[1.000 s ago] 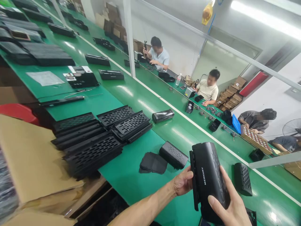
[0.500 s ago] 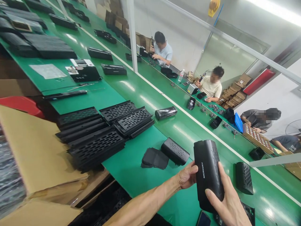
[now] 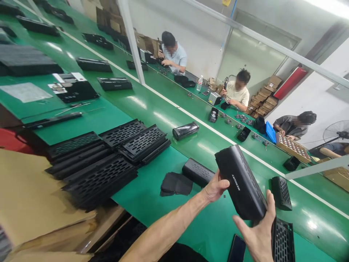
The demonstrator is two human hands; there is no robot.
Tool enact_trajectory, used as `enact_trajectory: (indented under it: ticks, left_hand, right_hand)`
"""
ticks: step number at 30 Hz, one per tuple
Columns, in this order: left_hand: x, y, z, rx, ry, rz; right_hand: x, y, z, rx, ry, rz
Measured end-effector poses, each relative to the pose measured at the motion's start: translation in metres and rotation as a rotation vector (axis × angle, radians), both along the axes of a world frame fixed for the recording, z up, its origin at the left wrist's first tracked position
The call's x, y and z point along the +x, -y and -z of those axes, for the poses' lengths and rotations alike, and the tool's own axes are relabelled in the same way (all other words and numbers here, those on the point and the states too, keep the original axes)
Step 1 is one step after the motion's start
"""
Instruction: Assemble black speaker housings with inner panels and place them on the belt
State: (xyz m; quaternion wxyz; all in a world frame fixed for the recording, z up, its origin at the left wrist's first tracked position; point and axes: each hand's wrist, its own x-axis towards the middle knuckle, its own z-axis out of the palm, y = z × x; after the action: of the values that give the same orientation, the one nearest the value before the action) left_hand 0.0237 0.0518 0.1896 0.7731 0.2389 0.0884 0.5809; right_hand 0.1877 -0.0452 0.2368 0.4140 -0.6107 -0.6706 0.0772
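Observation:
A black speaker housing (image 3: 244,185) with white MERKURY lettering is tilted in the air above the green table. My left hand (image 3: 214,188) grips its left side, thumb on the front and fingers behind. At the lower right end, my right hand (image 3: 257,233) has thumb and fingers spread wide around the corner; whether a fingertip touches is hard to tell. Behind my left hand lies another black housing (image 3: 197,171), beside a stack of black sheets (image 3: 176,183). A perforated black panel (image 3: 284,238) and a phone (image 3: 236,249) lie near my right hand.
Stacked perforated panels (image 3: 102,174) cover the table's left part, beside an open cardboard box (image 3: 29,196). Black housings, one of them here (image 3: 281,193), lie along the green belt (image 3: 215,153). White posts (image 3: 132,43) rise beyond it. Several people work across the line.
The housing has tipped over to the left and risen slightly. My right hand's thumb and fingers have come off its front and spread apart, while my left hand keeps hold.

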Motion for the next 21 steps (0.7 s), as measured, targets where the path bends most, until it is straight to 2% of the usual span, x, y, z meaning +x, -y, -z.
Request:
enact_trajectory:
  ticks: [2,4,6,8,11,12,14,17,19,21]
  left_hand:
    - [0.005,0.001,-0.001,0.004,-0.020,-0.037]
    - [0.006,-0.001,-0.001,0.033,-0.054,-0.029]
    - [-0.003,-0.010,-0.003,0.103,-0.108,0.049]
    - [-0.023,-0.027,-0.011,0.200,-0.204,0.066]
    - [-0.065,-0.054,-0.037,0.398,-0.499,-0.060]
    - [-0.078,-0.061,-0.048,0.488,-0.625,-0.051]
    - [-0.095,-0.069,-0.069,0.664,-0.795,0.045]
    - [-0.098,-0.070,-0.088,0.794,-0.836,0.128]
    - [-0.092,-0.065,-0.088,0.788,-0.802,0.094]
    - [-0.085,-0.061,-0.082,0.754,-0.755,0.046]
  right_hand:
    - [-0.008,-0.006,0.007,0.131,-0.016,0.035]
    - [-0.009,-0.012,0.004,0.228,-0.042,0.030]
    - [-0.005,-0.014,-0.004,0.238,-0.050,0.022]
    - [0.004,-0.009,-0.013,0.209,-0.060,0.032]
    - [0.018,0.001,-0.023,0.100,-0.090,0.057]
    - [0.021,0.003,-0.025,0.057,-0.106,0.058]
    - [0.025,0.006,-0.029,-0.017,-0.136,0.054]
    - [0.027,0.007,-0.033,-0.065,-0.157,0.052]
    - [0.027,0.007,-0.036,-0.084,-0.168,0.049]
    - [0.030,0.006,-0.041,-0.111,-0.186,0.034]
